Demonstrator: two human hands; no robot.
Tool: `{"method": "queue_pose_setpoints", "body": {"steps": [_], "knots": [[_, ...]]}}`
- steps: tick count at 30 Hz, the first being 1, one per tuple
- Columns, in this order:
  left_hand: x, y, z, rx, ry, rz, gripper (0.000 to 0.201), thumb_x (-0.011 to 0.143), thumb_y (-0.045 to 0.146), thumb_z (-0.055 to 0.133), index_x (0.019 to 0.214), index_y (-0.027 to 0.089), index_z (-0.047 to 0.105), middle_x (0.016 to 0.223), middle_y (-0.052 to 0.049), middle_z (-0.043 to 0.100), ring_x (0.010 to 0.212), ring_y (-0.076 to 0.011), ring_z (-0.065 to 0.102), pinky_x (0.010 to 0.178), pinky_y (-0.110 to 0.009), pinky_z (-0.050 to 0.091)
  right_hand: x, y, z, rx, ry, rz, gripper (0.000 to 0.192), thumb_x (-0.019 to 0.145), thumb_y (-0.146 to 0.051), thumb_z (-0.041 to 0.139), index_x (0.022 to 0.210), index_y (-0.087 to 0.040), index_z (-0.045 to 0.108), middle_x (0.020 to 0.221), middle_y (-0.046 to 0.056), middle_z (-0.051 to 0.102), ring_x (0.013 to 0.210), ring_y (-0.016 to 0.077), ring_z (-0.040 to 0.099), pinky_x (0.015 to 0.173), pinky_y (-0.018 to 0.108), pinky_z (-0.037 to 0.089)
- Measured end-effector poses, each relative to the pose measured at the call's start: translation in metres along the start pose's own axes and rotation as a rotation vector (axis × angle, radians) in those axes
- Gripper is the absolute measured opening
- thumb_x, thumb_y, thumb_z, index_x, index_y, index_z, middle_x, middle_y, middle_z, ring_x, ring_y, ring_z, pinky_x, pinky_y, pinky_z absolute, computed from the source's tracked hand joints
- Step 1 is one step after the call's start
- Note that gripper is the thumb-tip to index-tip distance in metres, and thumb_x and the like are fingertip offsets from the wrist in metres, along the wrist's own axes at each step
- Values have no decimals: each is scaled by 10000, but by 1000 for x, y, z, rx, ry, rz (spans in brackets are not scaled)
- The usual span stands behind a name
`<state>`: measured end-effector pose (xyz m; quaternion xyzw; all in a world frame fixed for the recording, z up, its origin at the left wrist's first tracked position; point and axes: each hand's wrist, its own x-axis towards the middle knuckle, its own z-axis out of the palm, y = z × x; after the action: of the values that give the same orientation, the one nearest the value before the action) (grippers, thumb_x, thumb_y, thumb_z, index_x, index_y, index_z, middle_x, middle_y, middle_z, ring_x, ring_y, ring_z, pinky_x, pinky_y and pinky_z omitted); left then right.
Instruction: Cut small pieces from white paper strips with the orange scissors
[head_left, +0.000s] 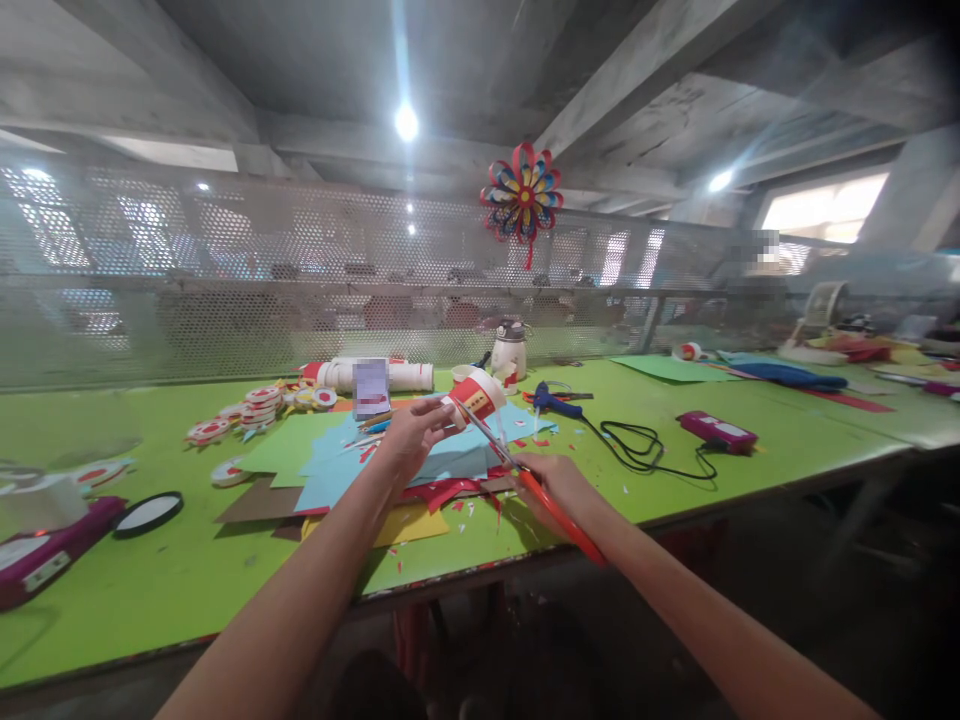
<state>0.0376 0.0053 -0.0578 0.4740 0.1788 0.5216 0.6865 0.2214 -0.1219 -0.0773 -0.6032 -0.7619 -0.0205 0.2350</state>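
1. The left hand [409,432] is closed around a paper cup [474,396], red and white with a yellow band, and holds it tilted above the green table [150,590], its open mouth turned up and to the right.
2. The right hand [551,487] grips a pair of scissors [517,470] by their red-orange handles; the handles run back along the wrist toward the near right.
3. The scissor blades point up and to the far left, and their tips reach the rim of the cup, just beside the left fingertips. Whether the blades bite into the cup wall I cannot tell.
4. Under both hands lies a loose pile of coloured paper sheets [330,470]: light blue and green on top, red, brown and yellow at the near edge. Small red and white scraps [525,443] are scattered around it.
5. To the far left of the pile sit stacks of round red-and-white discs [255,405], and behind them a white roll [375,375] lies on its side.
6. To the right of the cup a blue glue gun [553,402] rests on the table, with a black cord [637,445] looping away from it toward a pink box [716,430].
7. A black-rimmed round lid [148,513] lies at the near left, beside a pink case [45,555].
8. A paper pinwheel flower [523,197] hangs on the mesh screen behind the table.
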Motion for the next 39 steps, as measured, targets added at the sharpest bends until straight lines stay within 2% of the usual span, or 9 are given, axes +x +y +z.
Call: {"method": "queue_pose_setpoints", "body": {"steps": [7,16,26,36,39], "knots": [[0,1,1,-8,-1,33,290,552,137,806,791,99,646,828,-107,698,785,-230,668,797,-432,501,1,2,-3,27,35,-23,154,891,-262,583,967,-140,639,752,-13,653,651,136,634,624,300,528],[-3,0,4,1,-26,40,301,558,154,809,811,90,658,833,-112,698,812,-239,657,797,-422,499,5,3,5,25,65,-19,193,907,-301,558,946,-127,632,782,-9,647,666,143,634,623,301,529],[-1,-2,4,24,11,64,319,530,169,819,790,103,645,816,-97,686,798,-231,657,810,-436,491,1,-4,-1,22,66,-9,176,907,-299,552,895,-144,636,744,-6,648,654,134,623,642,305,517],[-4,-3,7,141,22,137,412,565,217,805,940,118,666,945,-95,687,842,-223,645,826,-393,482,7,-1,1,44,78,-1,167,895,-280,572,939,-134,640,776,-2,662,687,148,639,656,318,521],[-4,-4,5,152,18,142,420,567,221,805,950,117,666,927,-93,694,845,-225,645,834,-386,473,6,-4,4,52,91,1,172,902,-288,562,923,-134,637,772,-4,659,682,144,636,659,316,519]]}}
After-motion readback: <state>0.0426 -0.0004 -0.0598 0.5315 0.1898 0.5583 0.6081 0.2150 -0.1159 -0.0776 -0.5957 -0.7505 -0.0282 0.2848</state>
